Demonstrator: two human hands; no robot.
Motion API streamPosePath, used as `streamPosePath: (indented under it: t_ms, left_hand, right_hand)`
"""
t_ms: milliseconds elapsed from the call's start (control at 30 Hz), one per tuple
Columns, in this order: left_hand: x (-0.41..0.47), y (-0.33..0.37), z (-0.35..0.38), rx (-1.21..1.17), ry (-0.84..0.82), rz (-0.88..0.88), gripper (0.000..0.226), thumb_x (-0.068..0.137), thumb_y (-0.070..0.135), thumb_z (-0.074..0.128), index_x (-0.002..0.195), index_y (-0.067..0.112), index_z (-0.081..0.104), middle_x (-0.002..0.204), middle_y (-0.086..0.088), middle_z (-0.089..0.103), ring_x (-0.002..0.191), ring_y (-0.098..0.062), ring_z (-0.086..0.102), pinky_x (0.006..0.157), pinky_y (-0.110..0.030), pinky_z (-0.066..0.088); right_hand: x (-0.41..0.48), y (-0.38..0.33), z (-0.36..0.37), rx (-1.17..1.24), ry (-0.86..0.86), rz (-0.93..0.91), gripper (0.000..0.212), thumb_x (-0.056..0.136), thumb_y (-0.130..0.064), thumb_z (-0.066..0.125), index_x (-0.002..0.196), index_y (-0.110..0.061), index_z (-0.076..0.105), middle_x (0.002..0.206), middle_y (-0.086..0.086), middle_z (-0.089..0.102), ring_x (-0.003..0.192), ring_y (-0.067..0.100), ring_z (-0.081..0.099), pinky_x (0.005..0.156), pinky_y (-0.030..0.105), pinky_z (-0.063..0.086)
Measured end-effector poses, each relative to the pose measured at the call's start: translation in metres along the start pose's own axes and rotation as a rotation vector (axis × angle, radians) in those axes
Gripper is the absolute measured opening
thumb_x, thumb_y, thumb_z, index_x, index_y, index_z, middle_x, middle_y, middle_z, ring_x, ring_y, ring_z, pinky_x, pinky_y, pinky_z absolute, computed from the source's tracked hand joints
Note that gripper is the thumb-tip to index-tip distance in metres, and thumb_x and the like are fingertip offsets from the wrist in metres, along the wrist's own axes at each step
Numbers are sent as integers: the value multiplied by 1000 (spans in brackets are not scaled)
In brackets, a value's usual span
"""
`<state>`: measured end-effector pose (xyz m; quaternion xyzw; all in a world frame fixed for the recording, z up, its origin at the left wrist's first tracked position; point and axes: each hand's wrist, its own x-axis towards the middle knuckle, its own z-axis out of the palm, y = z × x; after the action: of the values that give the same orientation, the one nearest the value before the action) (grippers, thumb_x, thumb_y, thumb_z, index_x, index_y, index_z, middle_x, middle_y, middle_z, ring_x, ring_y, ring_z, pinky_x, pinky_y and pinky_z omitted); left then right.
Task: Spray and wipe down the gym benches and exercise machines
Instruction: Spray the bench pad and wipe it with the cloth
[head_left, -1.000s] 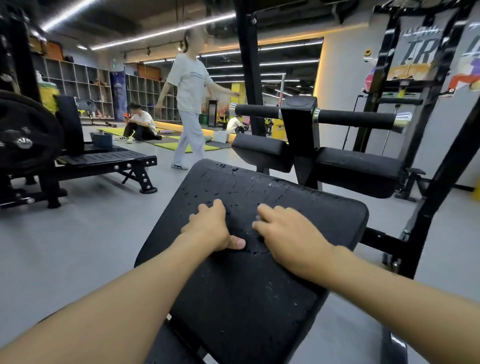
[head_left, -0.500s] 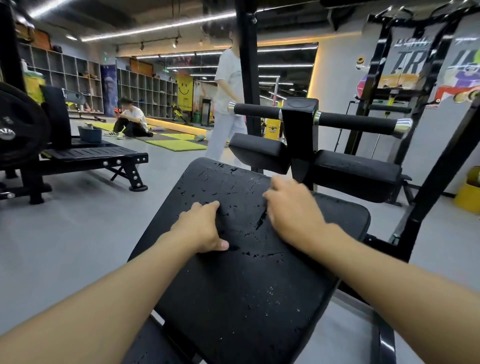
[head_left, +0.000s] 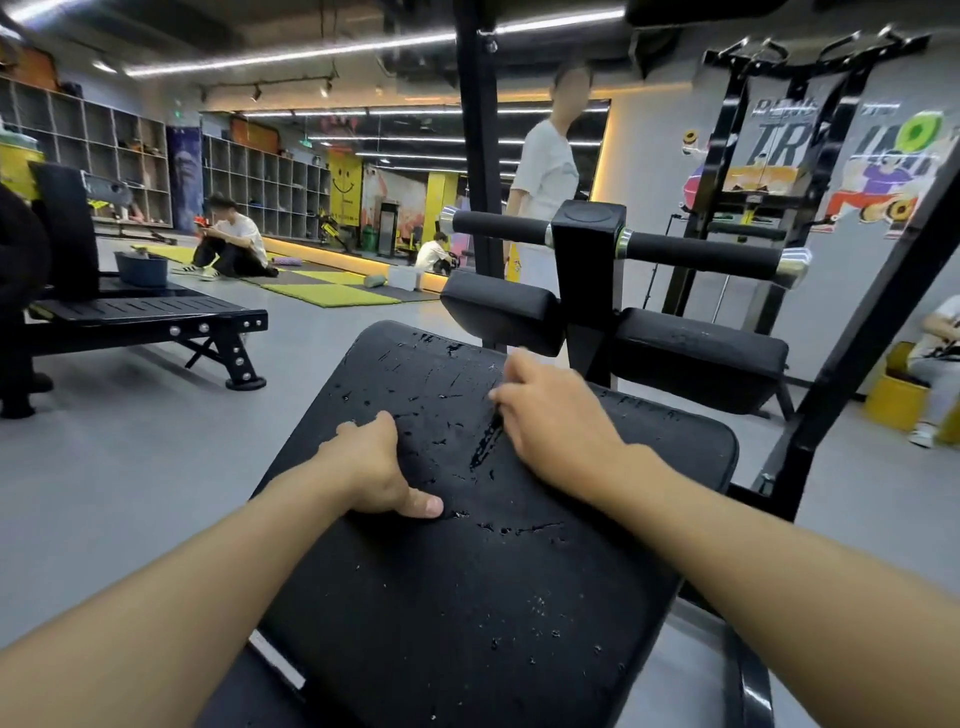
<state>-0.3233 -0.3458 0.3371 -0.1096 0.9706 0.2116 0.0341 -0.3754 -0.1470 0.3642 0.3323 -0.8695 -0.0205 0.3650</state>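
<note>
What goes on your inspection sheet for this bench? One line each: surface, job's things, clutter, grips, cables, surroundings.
Surface: black pad, dotted with droplets, wet streak near its middle.
Job's things: no bottle or cloth seen.
Clutter: nothing seen.
Grips: left hand on pad, thumb flat, fingers curled; right hand on pad, fingers hidden.
Cables: nothing seen.
Surroundings: roller bar behind the pad; person standing beyond it; person sitting by green mats; tub on far bench.

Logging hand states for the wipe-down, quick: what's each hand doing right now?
Left hand: closed, curled on the bench pad, nothing visible in it.
Right hand: open, flat on the pad.
</note>
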Motion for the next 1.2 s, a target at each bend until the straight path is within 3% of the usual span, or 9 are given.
streamPosePath:
  t_ms: [67,167,333,467,633,767,933,1067,1200]
  left_hand:
    - [-2,4,-4,38,-39,-13,125,74,60,79,159,17,-1,161,-19,15,146,-37,29,117,-43,32]
    - [0,5,-8,65,-36,-16,107,81,51,78,156,15,12,157,-17,20,140,-36,38,113,-42,37]
    - [1,-6,3,46,127,-44,89,73,49,85,139,20,35,144,-12,30,134,-39,35,105,-53,41]
    - [12,-20,10,-61,157,-139,111,63,58,87,146,13,27,150,-13,25,142,-37,26,108,-55,39]
    - [20,-30,12,-123,156,-109,118,53,64,89,143,14,33,146,-13,36,136,-36,38,104,-54,43]
    - [22,-30,12,-108,148,-107,120,51,66,89,143,14,32,145,-13,36,135,-36,39,103,-52,45]
    - [23,-33,12,-116,137,-92,122,52,67,88,146,14,29,148,-14,33,139,-37,35,106,-54,42]
    - [25,-35,12,-101,134,-86,121,52,69,87,144,15,31,145,-12,34,136,-36,39,102,-53,45]
    - [23,-36,13,-127,138,-74,121,51,68,87,144,16,31,146,-12,35,137,-36,38,103,-55,44]
  right_hand:
    - [-3,-14,2,17,-19,64,6,73,-6,70,75,-11,68,91,9,52,66,31,52,58,34,33]
    - [-20,-33,13,-13,-146,-239,13,75,-10,69,85,-18,72,89,4,53,66,28,54,57,33,34]
    - [15,-3,7,-39,29,81,15,84,-6,61,95,-11,71,97,11,52,74,33,52,64,39,40]
    - [-5,-40,21,-27,-191,-318,13,77,-13,69,88,-20,70,92,3,51,69,27,53,58,33,33]
    - [33,-25,18,-55,-45,58,22,90,-11,54,105,-17,70,107,6,50,87,32,53,68,37,31]
    - [14,-64,28,-14,-247,-310,18,83,-15,63,98,-21,70,101,3,51,78,28,55,63,35,31]
    - [52,-35,25,-70,-51,52,24,91,-11,53,106,-18,70,107,6,47,87,31,52,71,38,31]
    - [34,-69,33,18,-218,-285,24,89,-12,52,108,-19,66,107,4,51,89,29,57,72,39,34]
    - [68,-30,30,-20,-14,61,22,91,-8,50,104,-18,65,103,5,54,88,34,58,72,38,31]
